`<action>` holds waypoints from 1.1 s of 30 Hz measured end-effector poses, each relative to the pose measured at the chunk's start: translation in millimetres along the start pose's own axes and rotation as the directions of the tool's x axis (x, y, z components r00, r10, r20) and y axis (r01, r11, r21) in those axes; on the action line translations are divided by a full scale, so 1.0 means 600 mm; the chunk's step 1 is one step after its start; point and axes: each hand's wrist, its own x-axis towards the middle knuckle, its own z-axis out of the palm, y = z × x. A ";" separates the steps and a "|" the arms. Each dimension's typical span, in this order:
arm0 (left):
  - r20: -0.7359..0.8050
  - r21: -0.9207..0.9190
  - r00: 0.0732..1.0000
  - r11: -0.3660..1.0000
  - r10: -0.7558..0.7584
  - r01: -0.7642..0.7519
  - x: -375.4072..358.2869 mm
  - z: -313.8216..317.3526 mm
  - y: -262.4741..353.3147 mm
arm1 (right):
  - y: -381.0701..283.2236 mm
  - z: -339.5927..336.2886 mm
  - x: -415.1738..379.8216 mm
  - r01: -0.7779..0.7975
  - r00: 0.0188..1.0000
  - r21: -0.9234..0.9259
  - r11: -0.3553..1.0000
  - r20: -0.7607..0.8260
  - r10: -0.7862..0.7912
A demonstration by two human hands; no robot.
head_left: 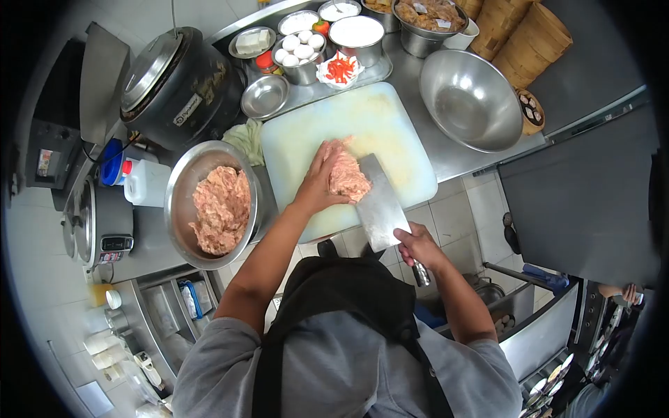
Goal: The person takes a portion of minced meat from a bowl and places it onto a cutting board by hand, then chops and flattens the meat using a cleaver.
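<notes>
On the white cutting board (404, 150) lies a mound of minced meat (348, 174). My left hand (317, 182) is cupped against the mound's left side, fingers spread along it and the thumb by its near edge. Closed around the handle of a cleaver (380, 209) is my right hand (419, 245). The wide blade reaches forward over the board, its far end beside the right edge of the meat. To the left, a large steel bowl (178, 224) holds a bigger heap of minced meat (221, 209).
A large steel bowl (470, 97) stands right of the board. Behind are a bowl of eggs (300, 50), sliced red peppers (340, 68) and a small steel dish (265, 96). A black cooker (185, 90) and a white jug (146, 182) stand left. Bamboo steamers (533, 42) are stacked back right.
</notes>
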 end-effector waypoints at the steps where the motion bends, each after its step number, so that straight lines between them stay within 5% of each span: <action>1: -0.026 -0.024 1.000 1.000 0.000 -0.001 0.002 0.005 -0.004 | -0.015 0.001 0.009 0.016 1.000 -0.007 1.000 0.015 -0.016; 4: -0.209 -0.122 0.977 0.992 -0.036 0.010 0.002 0.039 -0.022 | -0.064 -0.032 0.026 0.049 0.999 -0.071 0.996 0.006 -0.048; 7: -0.391 -0.148 0.915 0.988 -0.101 0.046 0.019 0.084 -0.014 | -0.167 -0.062 0.016 0.035 0.995 -0.409 0.912 -0.070 -0.070; 9: -0.337 -0.078 0.891 0.952 -0.305 0.296 0.040 0.078 0.062 | -0.228 -0.083 0.027 0.173 0.979 -0.724 0.667 0.053 -0.196; 11: -0.313 0.168 0.857 0.864 -0.409 0.474 0.052 0.072 0.111 | -0.249 -0.089 0.044 0.288 0.862 -0.923 0.256 0.133 -0.489; 12: -0.184 0.156 0.836 0.825 -0.516 0.544 0.061 0.047 0.131 | -0.255 -0.089 0.047 0.284 0.771 -0.959 0.021 0.215 -0.600; 14: 0.085 0.171 0.724 0.726 -0.684 0.666 0.083 -0.030 0.156 | -0.277 -0.075 0.022 0.225 0.797 -0.972 -0.064 0.222 -0.561; 15: 0.008 0.102 0.747 0.743 -0.665 0.661 0.085 -0.040 0.128 | -0.281 -0.069 0.010 0.196 0.811 -0.975 -0.106 0.222 -0.542; 18: -0.399 0.058 0.882 0.953 -0.250 0.297 0.087 -0.011 0.022 | -0.234 -0.067 -0.002 0.148 0.768 -0.988 0.037 0.091 -0.634; 21: -0.391 -0.026 0.896 0.975 -0.212 0.220 0.087 0.060 -0.058 | -0.171 -0.049 -0.018 0.037 0.731 -0.971 0.237 -0.135 -0.669; 24: -0.431 -0.140 0.869 0.969 -0.243 0.202 0.073 0.108 -0.023 | -0.119 -0.022 -0.018 -0.028 0.687 -0.949 0.315 -0.247 -0.683; 26: -0.512 -0.217 0.809 0.955 -0.289 0.204 0.072 0.135 0.015 | -0.088 -0.007 0.008 -0.034 0.714 -0.969 0.244 -0.194 -0.672; 30: -0.431 -0.378 0.808 0.893 -0.402 0.243 0.066 0.137 0.014 | -0.081 0.021 -0.001 0.005 0.779 -0.994 0.110 -0.064 -0.623; 33: -0.406 -0.181 0.889 0.972 -0.212 0.149 0.055 0.074 0.020 | -0.103 0.015 -0.026 0.022 0.773 -0.988 0.154 -0.081 -0.629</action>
